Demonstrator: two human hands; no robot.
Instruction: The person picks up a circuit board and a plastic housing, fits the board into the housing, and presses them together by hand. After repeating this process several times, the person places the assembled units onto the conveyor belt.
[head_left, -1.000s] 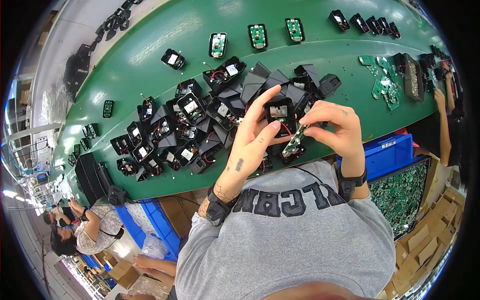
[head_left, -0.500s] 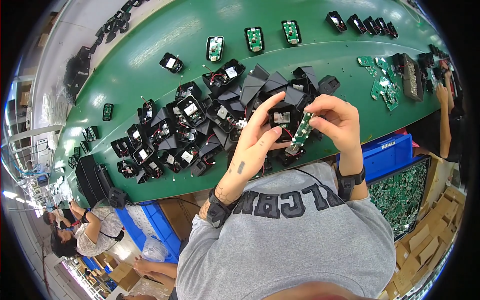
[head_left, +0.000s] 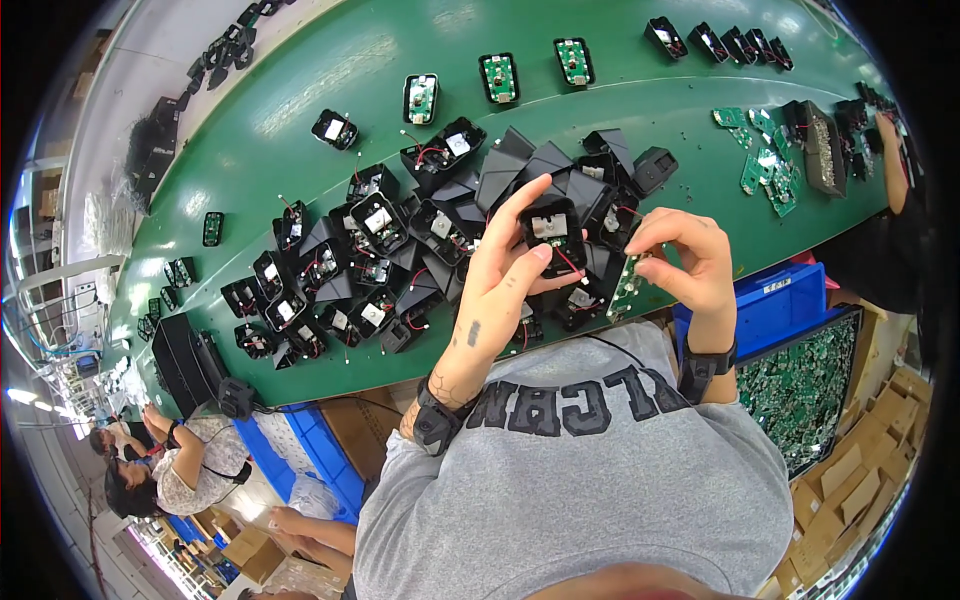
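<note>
My left hand (head_left: 497,278) is closed round a small black plastic housing (head_left: 546,228), the index finger along its far left side and the thumb over its near edge. A silvery part sits inside the housing. From it a red wire (head_left: 569,262) with a small white plug trails toward the right. My right hand (head_left: 692,258) pinches a narrow green circuit board (head_left: 626,290) by its upper end, thumb against fingers. The board is tilted nearly edge-on, just right of the housing and apart from it. Beneath both hands lies a pile of black housings (head_left: 385,225), several with red wires.
Three housings with green boards, one a housing (head_left: 421,98), stand farther back on the green table (head_left: 300,110). Loose boards (head_left: 768,170) and a grey box of small parts (head_left: 824,150) lie right. A blue bin (head_left: 765,315) sits by my right arm; co-workers are at both sides.
My right hand has shifted slightly right and down with the circuit board, away from the housing. The left hand has moved a little left with the housing, which now shows more fully.
</note>
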